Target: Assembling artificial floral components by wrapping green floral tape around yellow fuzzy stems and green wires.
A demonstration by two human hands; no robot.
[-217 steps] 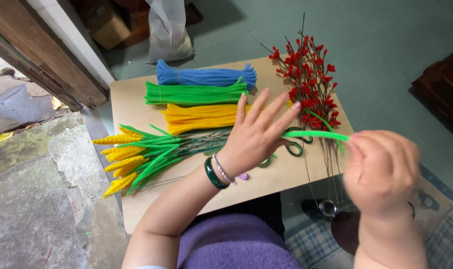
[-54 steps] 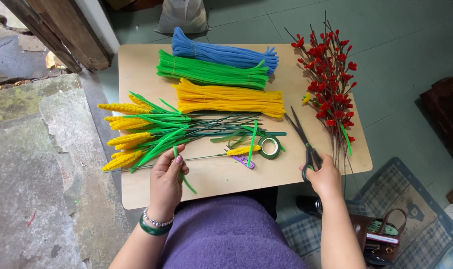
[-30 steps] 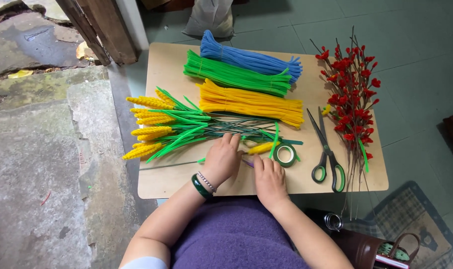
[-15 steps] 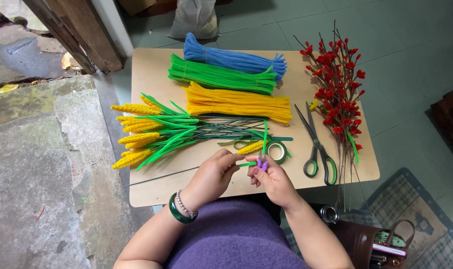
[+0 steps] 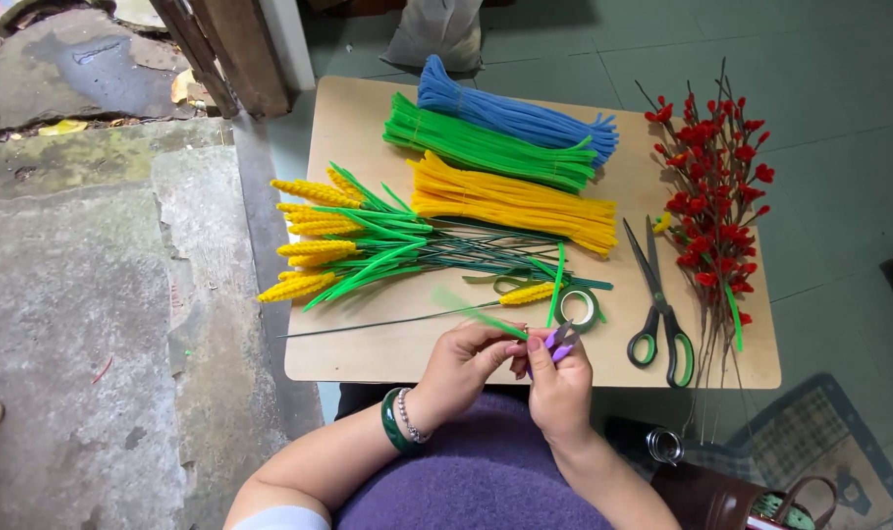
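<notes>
Stone paving (image 5: 83, 294) is lying along the left, and the small wooden table (image 5: 348, 353) is standing just beside it, its near edge running almost against the person's purple lap. Bare wood is showing only in a strip along that near edge and at the near left corner. On the left half of the table, a heap of yellow wheat-like stems (image 5: 319, 245) is lying with its heads toward the paving and its green stalks running right. Behind it, three bundles of pipe cleaners are lying slantwise side by side: blue (image 5: 510, 113), green (image 5: 486, 147) and yellow (image 5: 515, 201). The left hand (image 5: 461, 368) is hovering over the near edge, its fingers pinching the end of a green pipe cleaner (image 5: 476, 312), which is blurred; its long axis is slanting up and to the left, away from the hands and over the table. The right hand (image 5: 559, 383) is touching the left, fingers curled closed around the same spot, though what exactly they are gripping cannot be told. Just beyond the hands, a roll of green tape (image 5: 577, 309) is lying flat. Further right, green-handled scissors (image 5: 662, 314) are resting open, blades pointing away. A spray of red berry branches (image 5: 711, 196) is lying along the right edge, stems hanging off the near side.
</notes>
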